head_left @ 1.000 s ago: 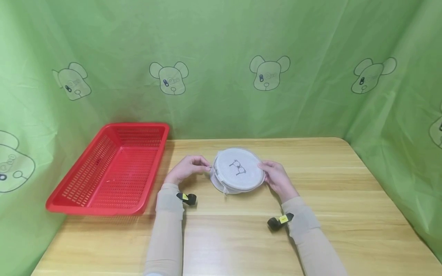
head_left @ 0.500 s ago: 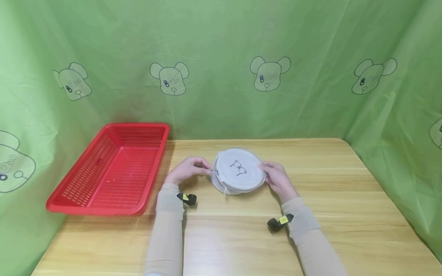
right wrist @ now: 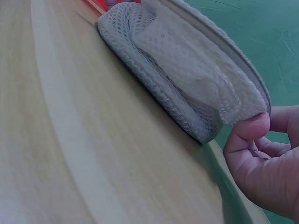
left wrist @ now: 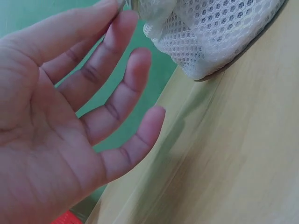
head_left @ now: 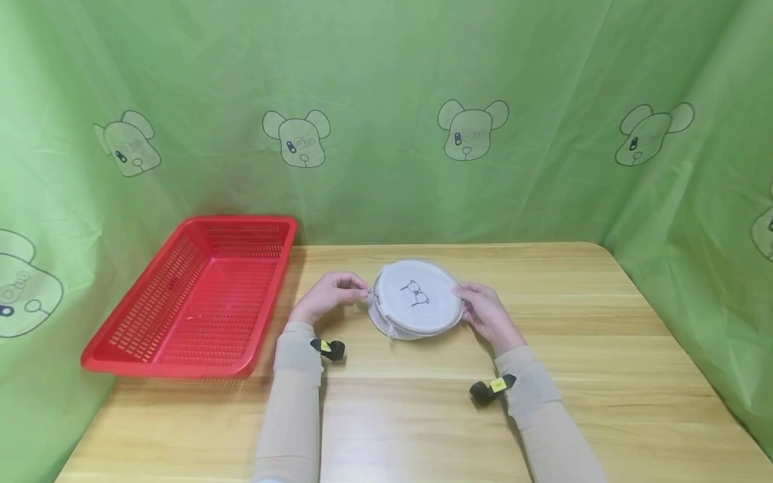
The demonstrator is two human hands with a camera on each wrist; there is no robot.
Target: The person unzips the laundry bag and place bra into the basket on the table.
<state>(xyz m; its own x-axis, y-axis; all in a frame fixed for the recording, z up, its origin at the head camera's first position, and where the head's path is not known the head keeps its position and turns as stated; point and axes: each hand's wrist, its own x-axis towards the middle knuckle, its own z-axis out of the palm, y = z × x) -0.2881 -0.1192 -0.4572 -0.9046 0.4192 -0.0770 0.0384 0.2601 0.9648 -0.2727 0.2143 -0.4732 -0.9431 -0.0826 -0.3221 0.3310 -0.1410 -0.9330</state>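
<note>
A round white mesh laundry bag [head_left: 401,315] with a zip round its top and a small dark drawing on the lid lies on the table, its sides slumped. My left hand [head_left: 329,295] pinches a small zip pull at the bag's left edge between thumb and forefinger; in the left wrist view the other fingers of the left hand [left wrist: 88,93] are spread apart from the mesh. On the opposite side my right hand [head_left: 486,312] pinches the bag's rim. The right wrist view shows the thumb of the right hand [right wrist: 266,158] against the mesh just under the zip edge.
A red perforated plastic basket [head_left: 260,322] stands at the left of the wooden table [head_left: 410,422]. Green sheeting [head_left: 386,74] with bear-head prints hangs behind and at both sides. Black straps with yellow labels [head_left: 497,384] are on both wrists.
Both hands keep their hold at the bag's two sides. The left fingertips and the bag's left edge shift only very slightly; the basket stays in place.
</note>
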